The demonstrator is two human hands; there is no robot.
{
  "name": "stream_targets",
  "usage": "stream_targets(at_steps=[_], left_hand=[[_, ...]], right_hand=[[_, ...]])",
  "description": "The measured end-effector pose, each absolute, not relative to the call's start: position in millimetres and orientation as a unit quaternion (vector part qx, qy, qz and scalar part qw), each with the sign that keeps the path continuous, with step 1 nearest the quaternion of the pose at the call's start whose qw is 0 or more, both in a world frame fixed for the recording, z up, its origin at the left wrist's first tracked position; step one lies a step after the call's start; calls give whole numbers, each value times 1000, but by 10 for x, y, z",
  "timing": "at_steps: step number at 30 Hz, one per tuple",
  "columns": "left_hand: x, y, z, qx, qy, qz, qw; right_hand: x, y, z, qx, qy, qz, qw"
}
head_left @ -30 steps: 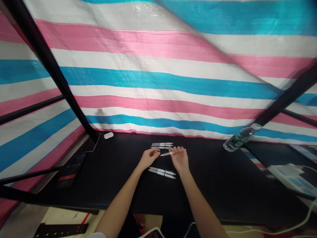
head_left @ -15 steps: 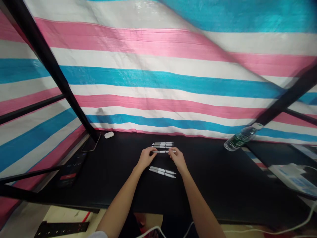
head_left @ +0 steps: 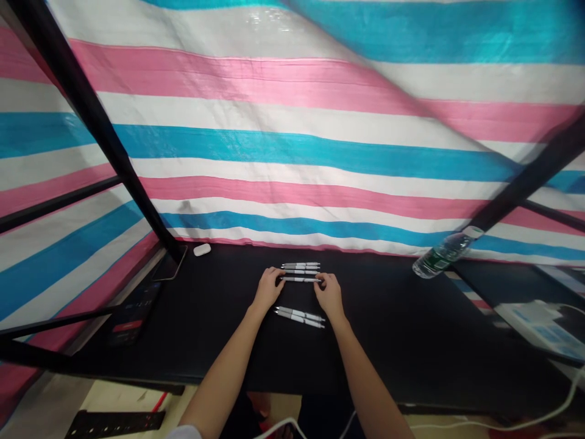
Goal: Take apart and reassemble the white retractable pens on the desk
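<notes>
ok so since the last shot I've got the white pen (head_left: 299, 279) leveled out from its tilt, lying just below the top pens (head_left: 300, 266), with my left hand (head_left: 269, 289) and right hand (head_left: 329, 291) pinching its ends between the fingertips

On my feed the work surface is a black tabletop (head_left: 219, 341), matte and dark enough that small things stand out well. Toward its far edge I have a close row of white pens (head_left: 300, 266) lying side by side. Just nearer, a single white pen (head_left: 299, 279) lies parallel to that row, and nearer still a pair of white pens (head_left: 299, 317) sits slightly angled, nearly touching each other. Back left, a white earbud case (head_left: 202, 249) sits just beside a phone (head_left: 170, 264). A dark keypad device (head_left: 132, 314) lies along the left edge, and a water bottle (head_left: 443, 255) lies tilted at the far right.
</notes>
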State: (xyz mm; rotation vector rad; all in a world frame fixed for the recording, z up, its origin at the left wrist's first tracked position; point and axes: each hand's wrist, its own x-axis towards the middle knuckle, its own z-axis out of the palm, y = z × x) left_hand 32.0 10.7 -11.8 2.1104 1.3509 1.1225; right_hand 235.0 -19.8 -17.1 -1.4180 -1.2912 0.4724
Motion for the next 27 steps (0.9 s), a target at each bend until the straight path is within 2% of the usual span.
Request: stream_targets(at_steps=[10,18,27], left_hand=[[317,148,-159,758,489,390,184],[318,135,-176,750,488,415,167],[360,54,-108,780,450,411,140]], right_hand=[[2372,-172,-270,-594,-552,187,555],[2395,-154,-333,-638,-586,107,489],[2421,-100,-393,-636,-606,70,472]])
